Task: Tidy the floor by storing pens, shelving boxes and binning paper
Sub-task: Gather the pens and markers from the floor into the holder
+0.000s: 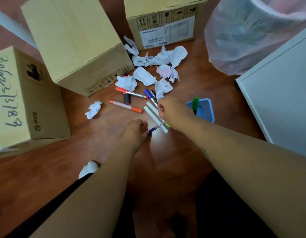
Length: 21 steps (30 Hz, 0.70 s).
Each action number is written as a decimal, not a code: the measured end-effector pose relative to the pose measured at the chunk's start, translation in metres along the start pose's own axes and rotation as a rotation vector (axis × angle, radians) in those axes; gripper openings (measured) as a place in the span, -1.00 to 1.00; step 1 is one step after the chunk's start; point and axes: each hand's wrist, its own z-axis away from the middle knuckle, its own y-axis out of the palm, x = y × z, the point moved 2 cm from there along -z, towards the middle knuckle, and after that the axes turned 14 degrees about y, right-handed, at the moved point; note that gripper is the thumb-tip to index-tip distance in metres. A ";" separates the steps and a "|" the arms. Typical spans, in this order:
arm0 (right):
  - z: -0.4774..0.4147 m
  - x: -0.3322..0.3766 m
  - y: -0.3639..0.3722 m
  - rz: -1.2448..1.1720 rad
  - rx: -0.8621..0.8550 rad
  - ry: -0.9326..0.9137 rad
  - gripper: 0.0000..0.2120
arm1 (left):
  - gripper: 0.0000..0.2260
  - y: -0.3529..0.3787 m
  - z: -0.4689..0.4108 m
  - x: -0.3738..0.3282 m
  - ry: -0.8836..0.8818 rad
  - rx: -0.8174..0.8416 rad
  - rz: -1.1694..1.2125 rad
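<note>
Pens lie scattered on the brown floor: two orange-capped markers (125, 106), a red pen (130, 93), a blue marker (149, 95) and two white pens (154, 115). My left hand (134, 132) pinches a blue pen (153, 130) near the white pens. My right hand (173, 111) closes on a thin pen beside them; which pen is hard to tell. A blue pen holder (204, 109) with a green marker (194, 103) stands just right of my right hand. Crumpled paper (158, 66) lies behind the pens. One more paper ball (93, 109) sits to the left.
Three cardboard boxes stand on the floor: left (27, 100), middle (76, 42) and back (163, 21). A bin lined with a clear bag (248, 35) is at the back right. A white cabinet (282, 93) borders the right side.
</note>
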 end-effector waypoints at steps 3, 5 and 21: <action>-0.017 -0.006 0.016 0.108 0.085 0.150 -0.80 | -0.78 0.007 -0.010 0.005 0.043 0.053 -0.036; -0.024 -0.005 0.024 0.160 0.139 0.173 -0.78 | -0.80 0.012 -0.017 0.003 0.074 0.100 -0.067; -0.038 0.003 0.050 0.304 0.158 0.223 -0.81 | -0.86 -0.010 0.007 0.050 0.024 0.173 -0.056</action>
